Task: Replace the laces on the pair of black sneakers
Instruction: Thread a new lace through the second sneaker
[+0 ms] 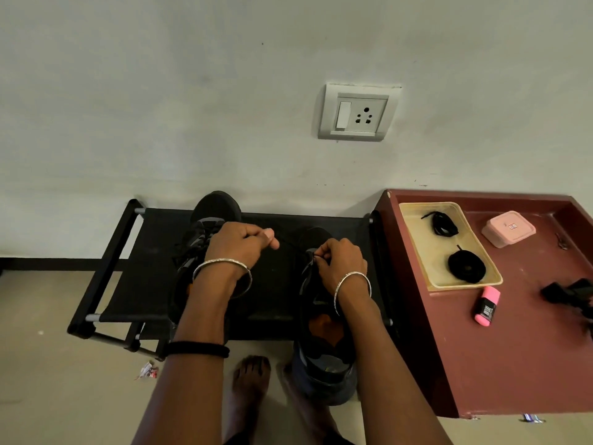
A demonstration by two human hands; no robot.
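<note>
So you've got both black sneakers on a low black fabric-topped rack [134, 252] pushed up against a pale wall, with a white switch-and-socket plate [357, 113] above it. The left sneaker [215, 207] sits toe to the wall; the right sneaker [324, 374] has its heel hanging off the front edge. Your left hand [239, 248] is curled, pinching a black lace [290, 245]. Your right hand [341, 263] pinches the same lace at the right sneaker's eyelets. On the maroon table [481, 348] just right of the rack, a beige tray [414, 220] holds two bundled black laces [467, 267], with a pink box [508, 228] and a pink highlighter [487, 306] near it. The floor [64, 380] is beige.
</note>
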